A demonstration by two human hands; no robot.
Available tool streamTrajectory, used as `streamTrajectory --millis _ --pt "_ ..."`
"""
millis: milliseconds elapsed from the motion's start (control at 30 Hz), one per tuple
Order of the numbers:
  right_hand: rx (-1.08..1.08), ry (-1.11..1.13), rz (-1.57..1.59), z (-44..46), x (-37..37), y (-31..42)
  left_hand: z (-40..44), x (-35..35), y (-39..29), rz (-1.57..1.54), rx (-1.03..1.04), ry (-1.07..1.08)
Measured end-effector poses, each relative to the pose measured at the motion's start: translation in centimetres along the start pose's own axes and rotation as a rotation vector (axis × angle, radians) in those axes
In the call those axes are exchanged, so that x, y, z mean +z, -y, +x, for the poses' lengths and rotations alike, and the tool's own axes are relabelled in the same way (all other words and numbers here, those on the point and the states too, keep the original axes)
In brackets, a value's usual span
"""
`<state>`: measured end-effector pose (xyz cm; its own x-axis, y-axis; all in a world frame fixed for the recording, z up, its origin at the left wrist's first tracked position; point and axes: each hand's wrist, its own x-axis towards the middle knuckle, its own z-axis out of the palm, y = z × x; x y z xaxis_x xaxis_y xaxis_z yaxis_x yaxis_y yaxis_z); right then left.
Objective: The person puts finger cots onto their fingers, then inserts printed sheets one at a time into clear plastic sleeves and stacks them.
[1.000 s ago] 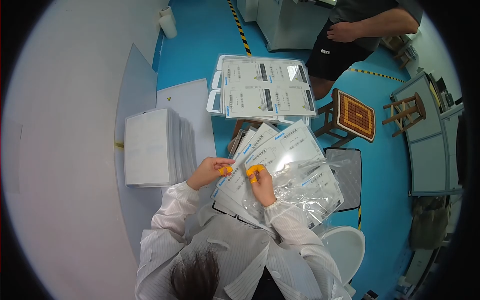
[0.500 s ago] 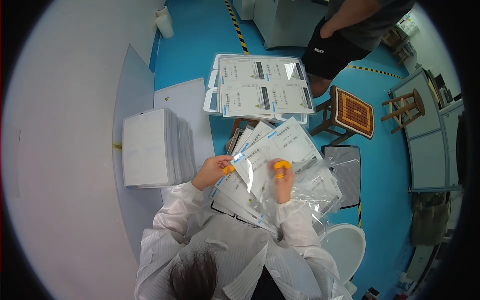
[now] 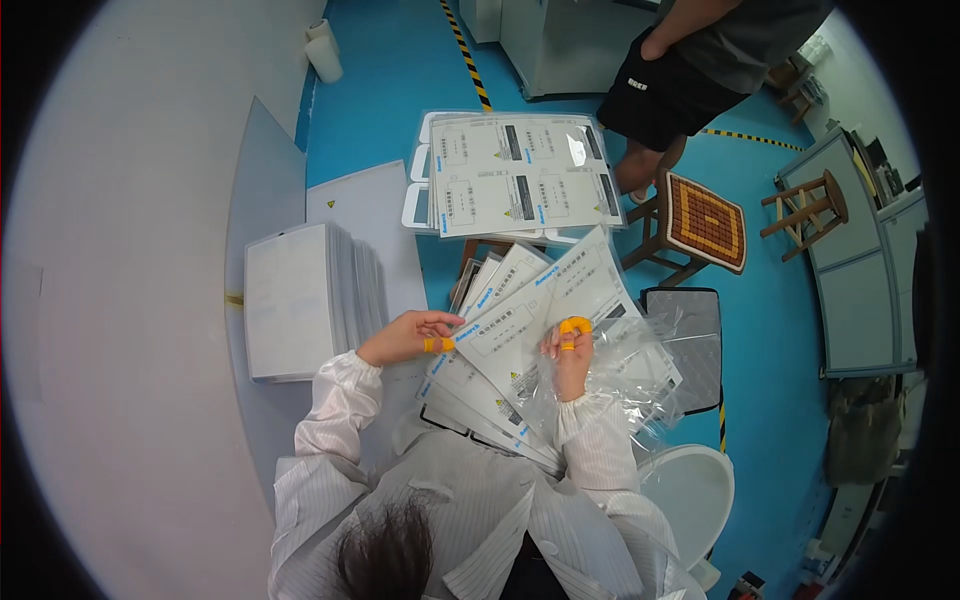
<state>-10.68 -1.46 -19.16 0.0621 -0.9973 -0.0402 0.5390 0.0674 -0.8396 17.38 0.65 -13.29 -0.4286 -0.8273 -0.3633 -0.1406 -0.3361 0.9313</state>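
Observation:
A white printed sheet (image 3: 505,325) with blue lettering lies slanted on top of a fanned pile of similar printed sheets (image 3: 455,372). At its left corner is my left hand (image 3: 400,338), fingers stretched out above and the thumb, in an orange finger cot, apart from them by the corner. Over the sheet's right part my right hand (image 3: 570,360) is closed, fingertips pinched together, with orange cots on it. Crumpled clear plastic film (image 3: 630,375) bunches around that hand and spreads to its right; the exact pinch point is hard to see.
Beyond the pile stands another stack of printed sheets (image 3: 530,180). A thick stack of white panels (image 3: 290,305) is at left. On the right are a stool with a woven seat (image 3: 700,225), a dark flat case (image 3: 690,340) and a white round stool (image 3: 690,490). A person (image 3: 680,90) stands at the back.
My left hand has shifted a little left, its fingers further from the sheet's corner. The right hand has moved slightly, still closed at the film. The top sheet has turned slightly.

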Motion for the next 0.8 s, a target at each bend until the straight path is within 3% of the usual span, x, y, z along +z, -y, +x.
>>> streamTrajectory --millis 133,233,300,400,433,500,567,600,633,667,733,800 --pt "0.019 0.03 -0.024 -0.2 0.3 -0.3 2.1 -0.5 -1.8 -0.076 0.081 0.0" --pt "0.027 0.017 -0.062 -0.5 1.1 -0.3 4.9 1.9 -4.0 0.078 0.123 -0.074" --pt "0.035 -0.003 -0.073 -0.5 1.2 0.0 5.9 3.5 -6.1 0.428 0.096 -0.099" --pt "-0.004 -0.033 -0.052 -0.5 0.5 0.8 6.4 4.1 -7.1 0.493 0.092 -0.2" --pt "-0.069 -0.081 -0.109 -0.3 -0.5 1.9 6.9 3.6 -6.1 0.494 0.094 -0.198" --pt "-0.171 -0.247 -0.129 0.3 -3.7 4.2 8.0 1.5 -3.2 0.308 0.288 -0.32" --pt "-0.311 -0.399 -0.13 0.9 -9.5 7.6 8.0 -1.3 -3.1 0.242 0.231 -0.388" --pt "-0.282 -0.703 -0.262 1.0 -10.7 10.8 8.2 -3.1 -2.5 0.236 0.2 -0.438" --pt "-0.362 -0.529 -0.227 0.4 -16.2 13.4 8.4 -4.7 -1.9 0.155 0.157 -0.493" --pt "-0.303 -0.719 -0.049 -0.5 -19.5 16.5 8.7 -6.4 -1.3 0.072 0.113 -0.548" --pt "-0.46 -0.931 0.405 -3.6 -27.9 21.2 9.3 -9.6 -0.2 -0.184 0.136 -0.571" --pt "-0.713 -1.125 0.108 -6.7 -26.5 25.2 10.2 -11.8 0.2 -0.249 0.169 -0.619"
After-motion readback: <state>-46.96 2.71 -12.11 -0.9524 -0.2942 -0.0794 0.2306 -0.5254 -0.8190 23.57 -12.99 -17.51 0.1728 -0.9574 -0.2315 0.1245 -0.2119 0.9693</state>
